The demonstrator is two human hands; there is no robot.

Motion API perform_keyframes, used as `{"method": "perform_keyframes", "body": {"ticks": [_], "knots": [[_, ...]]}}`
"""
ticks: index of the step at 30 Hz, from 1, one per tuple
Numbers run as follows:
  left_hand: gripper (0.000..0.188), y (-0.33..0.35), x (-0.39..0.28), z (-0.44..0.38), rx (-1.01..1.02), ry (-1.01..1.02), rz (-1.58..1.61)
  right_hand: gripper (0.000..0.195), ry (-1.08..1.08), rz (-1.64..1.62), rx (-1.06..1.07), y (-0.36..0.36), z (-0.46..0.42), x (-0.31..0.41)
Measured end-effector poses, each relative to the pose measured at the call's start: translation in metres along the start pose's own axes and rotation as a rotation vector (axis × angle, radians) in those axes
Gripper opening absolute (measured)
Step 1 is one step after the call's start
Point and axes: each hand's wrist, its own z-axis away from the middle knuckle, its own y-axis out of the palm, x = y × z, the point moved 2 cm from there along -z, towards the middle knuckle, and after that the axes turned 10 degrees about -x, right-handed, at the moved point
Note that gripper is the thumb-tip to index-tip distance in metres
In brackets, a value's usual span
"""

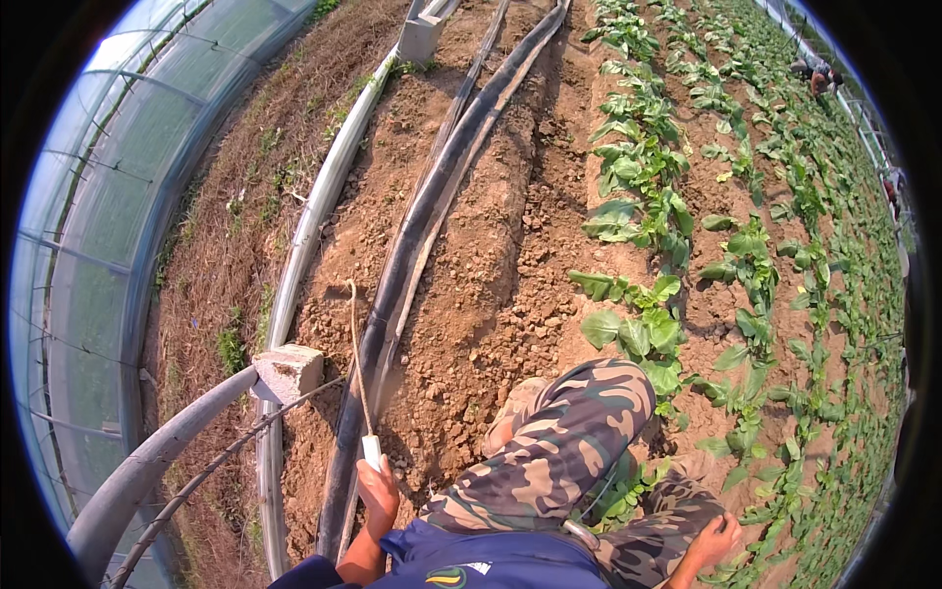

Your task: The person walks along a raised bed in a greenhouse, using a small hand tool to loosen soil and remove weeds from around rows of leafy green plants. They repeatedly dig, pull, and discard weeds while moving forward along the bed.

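Observation:
My left hand (377, 492) is at the lower left, gripping a small white block (372, 452). A tan cord (358, 353) runs up from the block and bends over at its far end, beside a black hose (403, 254). At the lower right, my right hand (712, 543) is beside my camouflage-clad leg (659, 519), near low leafy plants. Its fingers are curled, and whether they hold anything is hidden. Between my legs shows the rounded end of a metallic rod (581, 531), mostly hidden by my shirt.
Rows of leafy green plants (647, 162) fill the right side. Left are a concrete block (287, 373), a curved metal pipe (169, 442), a pale plastic strip (331, 184) and the greenhouse film wall (96, 206). A person (817, 73) bends among plants far right.

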Motion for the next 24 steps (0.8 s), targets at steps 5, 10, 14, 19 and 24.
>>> {"method": "perform_keyframes", "body": {"ticks": [5, 10, 14, 19, 24], "knots": [[0.041, 0.066, -0.073, -0.143, -0.033, 0.065, 0.160, 0.017, -0.045, -0.046, 0.007, -0.001, -0.003, 0.011], [0.045, 0.113, -0.204, -0.271, 0.124, -0.190, 0.513, 0.019, -0.083, -0.071, -0.040, 0.006, -0.001, -0.005], [0.049, 0.166, -0.263, -0.311, 0.189, -0.087, 0.366, 0.020, -0.086, -0.036, -0.070, 0.003, 0.008, -0.026], [0.050, 0.223, -0.166, -0.312, 0.196, 0.076, 0.153, 0.020, -0.079, -0.052, -0.020, 0.003, 0.006, -0.007], [0.051, 0.191, -0.124, -0.249, 0.308, -0.015, 0.238, 0.020, -0.005, 0.012, 0.011, -0.014, 0.008, 0.000]]}}
